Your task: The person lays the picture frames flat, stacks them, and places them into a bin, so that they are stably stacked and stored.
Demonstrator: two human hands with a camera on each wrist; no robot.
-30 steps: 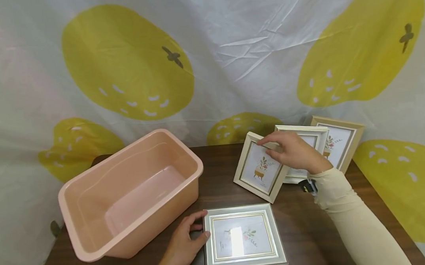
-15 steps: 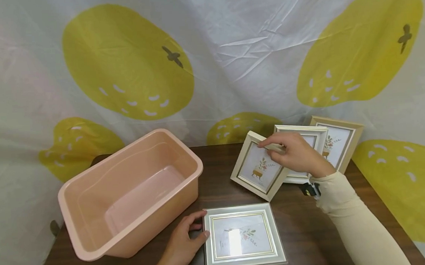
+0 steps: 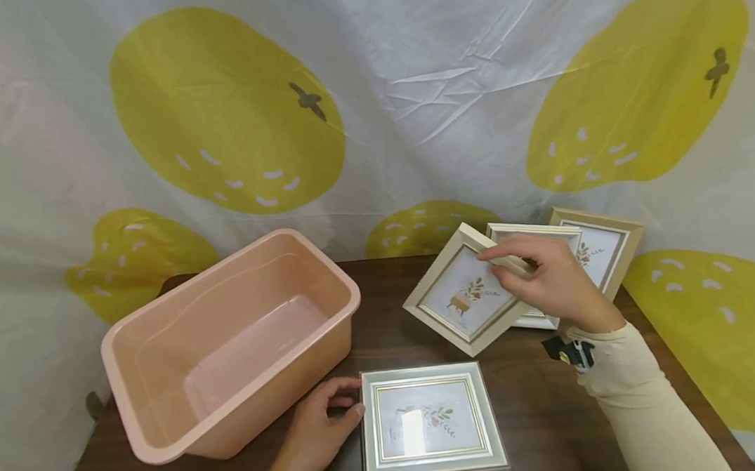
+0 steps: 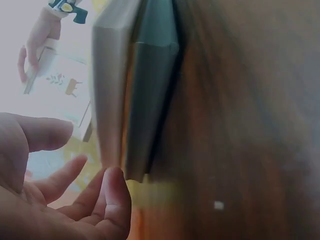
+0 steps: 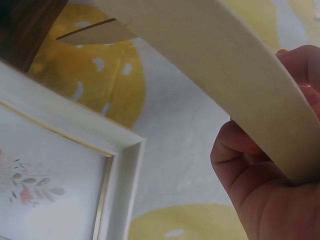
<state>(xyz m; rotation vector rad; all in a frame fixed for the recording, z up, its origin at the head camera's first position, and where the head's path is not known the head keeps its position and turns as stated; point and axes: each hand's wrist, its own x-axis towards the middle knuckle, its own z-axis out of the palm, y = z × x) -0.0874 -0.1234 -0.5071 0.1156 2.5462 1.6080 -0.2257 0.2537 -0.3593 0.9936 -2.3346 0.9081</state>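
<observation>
The right hand (image 3: 553, 280) pinches the top edge of a cream picture frame (image 3: 465, 298), tilted and lifted off the table (image 3: 536, 390), just in front of two frames leaning on the backdrop. The left hand (image 3: 316, 435) rests with relaxed fingers touching the left edge of a grey frame (image 3: 430, 421) lying flat beside the pink tub (image 3: 230, 340)

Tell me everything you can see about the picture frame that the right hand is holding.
The picture frame is small, with a cream moulding that looks like wood and a thin gold inner line. Its print shows a small plant drawing on white. It is tilted, and the right hand grips its upper right edge. It is over the dark table, in front of two other frames; whether its lower corner touches the table I cannot tell.
</observation>
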